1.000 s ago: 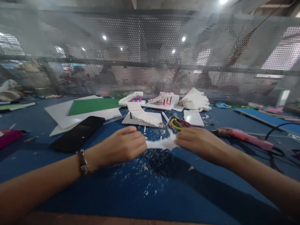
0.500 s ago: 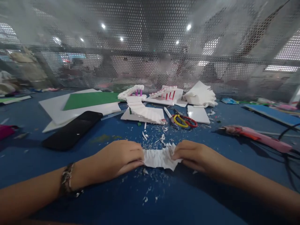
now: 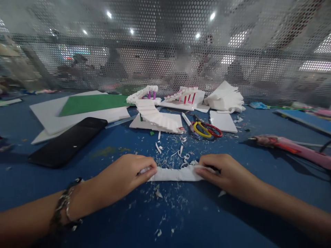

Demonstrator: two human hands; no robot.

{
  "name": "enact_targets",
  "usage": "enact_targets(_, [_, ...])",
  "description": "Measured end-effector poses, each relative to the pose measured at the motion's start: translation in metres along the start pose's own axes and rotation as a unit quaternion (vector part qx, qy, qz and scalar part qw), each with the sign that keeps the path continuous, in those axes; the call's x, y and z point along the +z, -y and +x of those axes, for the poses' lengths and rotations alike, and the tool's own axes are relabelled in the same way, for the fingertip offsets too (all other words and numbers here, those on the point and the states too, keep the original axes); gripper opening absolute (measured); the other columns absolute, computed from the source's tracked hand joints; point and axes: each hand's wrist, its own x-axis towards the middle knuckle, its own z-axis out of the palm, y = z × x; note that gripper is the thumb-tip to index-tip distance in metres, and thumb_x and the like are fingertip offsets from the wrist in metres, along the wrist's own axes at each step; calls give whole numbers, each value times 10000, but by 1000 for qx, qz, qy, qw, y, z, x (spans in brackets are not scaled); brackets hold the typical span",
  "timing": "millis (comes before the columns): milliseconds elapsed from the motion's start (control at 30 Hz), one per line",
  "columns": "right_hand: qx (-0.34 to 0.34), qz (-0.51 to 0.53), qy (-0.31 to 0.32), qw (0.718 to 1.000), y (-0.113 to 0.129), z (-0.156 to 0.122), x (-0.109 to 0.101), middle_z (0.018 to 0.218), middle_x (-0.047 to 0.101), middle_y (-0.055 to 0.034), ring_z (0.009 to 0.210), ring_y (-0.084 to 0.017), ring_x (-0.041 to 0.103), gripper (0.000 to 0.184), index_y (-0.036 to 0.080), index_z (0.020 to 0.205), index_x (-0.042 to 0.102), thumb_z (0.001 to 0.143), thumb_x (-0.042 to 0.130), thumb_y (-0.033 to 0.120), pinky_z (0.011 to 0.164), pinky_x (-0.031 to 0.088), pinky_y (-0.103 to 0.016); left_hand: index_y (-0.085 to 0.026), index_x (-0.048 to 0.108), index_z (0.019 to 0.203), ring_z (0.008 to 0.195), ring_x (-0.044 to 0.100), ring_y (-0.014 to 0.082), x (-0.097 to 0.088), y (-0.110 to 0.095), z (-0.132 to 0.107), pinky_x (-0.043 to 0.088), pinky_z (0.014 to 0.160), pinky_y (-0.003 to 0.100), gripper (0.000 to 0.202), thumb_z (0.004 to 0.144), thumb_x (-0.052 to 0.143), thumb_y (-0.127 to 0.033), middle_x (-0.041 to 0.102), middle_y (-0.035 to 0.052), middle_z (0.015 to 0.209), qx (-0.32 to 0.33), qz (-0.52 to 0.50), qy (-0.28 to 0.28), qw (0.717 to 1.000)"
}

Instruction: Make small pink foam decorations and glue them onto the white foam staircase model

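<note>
A white pleated foam strip (image 3: 176, 174) lies stretched across the blue table (image 3: 108, 206) between my hands. My left hand (image 3: 128, 174) pinches its left end with curled fingers. At the right end, my right hand (image 3: 222, 170) is closed on the strip, with its fingers pressed over the edge. White shavings are scattered around and below the strip.
Behind the strip stand white foam staircase models (image 3: 157, 119), a pile of white sheets (image 3: 224, 98), scissors with yellow and red handles (image 3: 207, 130) and a pen (image 3: 186, 120). A black phone (image 3: 68, 141) and green and white boards (image 3: 85, 106) lie left; a pink glue gun (image 3: 287, 144) right. A perforated screen (image 3: 165, 55) closes the back.
My hands lowered the strip from above the table onto its surface and pulled it out longer and flatter. The view tilted down slightly.
</note>
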Motion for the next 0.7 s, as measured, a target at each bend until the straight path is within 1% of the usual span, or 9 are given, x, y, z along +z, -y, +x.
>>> enact_targets(67, [8, -16, 0, 1000, 0, 1, 0, 548, 474, 19, 492, -79, 406, 302, 173, 582, 430, 822, 391, 351, 456, 265, -193, -203, 556, 796, 647, 562, 137, 0, 0, -1, 359, 557, 217, 240, 843, 358, -331, 622, -2, 741, -10, -10, 8, 1000])
enact_targets(200, [19, -25, 2, 1000, -1, 1, 1, 538, 479, 17, 483, -82, 417, 294, 178, 575, 434, 815, 393, 343, 448, 265, -197, -228, 564, 845, 634, 561, 137, -1, -1, -2, 361, 542, 214, 208, 827, 386, -332, 624, -9, 761, -13, -24, 5, 1000])
enact_targets(300, [43, -14, -8, 999, -4, 1, 0, 553, 484, 21, 477, -89, 407, 208, 193, 663, 479, 797, 424, 341, 439, 282, -196, -235, 554, 897, 648, 551, 139, -2, 0, -2, 369, 544, 216, 186, 814, 406, -312, 609, -4, 798, -18, -10, -7, 1000])
enact_targets(367, [45, -12, -20, 999, -5, 0, -1, 610, 494, 11, 507, -100, 420, 157, 202, 763, 495, 783, 449, 351, 455, 317, -200, -235, 536, 956, 767, 541, 160, -3, 1, -2, 395, 632, 240, 200, 809, 413, -288, 577, 21, 906, -1, 6, -16, 1000])
enact_targets(467, [23, -19, -25, 999, -8, -2, -1, 719, 505, -15, 576, -118, 446, 168, 206, 891, 489, 787, 450, 332, 508, 365, -223, -232, 500, 1033, 954, 469, 196, -5, 2, 0, 375, 790, 303, 248, 802, 430, -288, 502, 55, 1050, 23, 23, -11, 999])
enact_targets(533, [21, -20, -20, 999, -8, -3, -1, 729, 497, -19, 577, -121, 444, 206, 200, 968, 470, 799, 433, 311, 512, 368, -230, -224, 502, 1000, 969, 450, 202, -6, 1, 1, 365, 811, 321, 228, 797, 444, -309, 488, 58, 1053, 15, 20, 3, 1000])
enact_targets(633, [21, 0, -15, 1000, -9, -5, 0, 698, 485, -10, 565, -118, 445, 277, 179, 1066, 420, 810, 409, 285, 507, 371, -229, -203, 506, 855, 901, 460, 193, -7, 0, 2, 368, 780, 326, 145, 794, 442, -318, 495, 41, 986, -7, 16, 13, 1000])
enact_targets(700, [10, 23, -12, 1000, -10, -6, 1, 706, 493, -10, 581, -116, 461, 294, 172, 1098, 396, 814, 390, 248, 522, 381, -229, -191, 484, 780, 855, 464, 185, -7, -1, 1, 367, 757, 322, 131, 790, 442, -315, 500, 29, 930, -15, 14, 11, 1000])
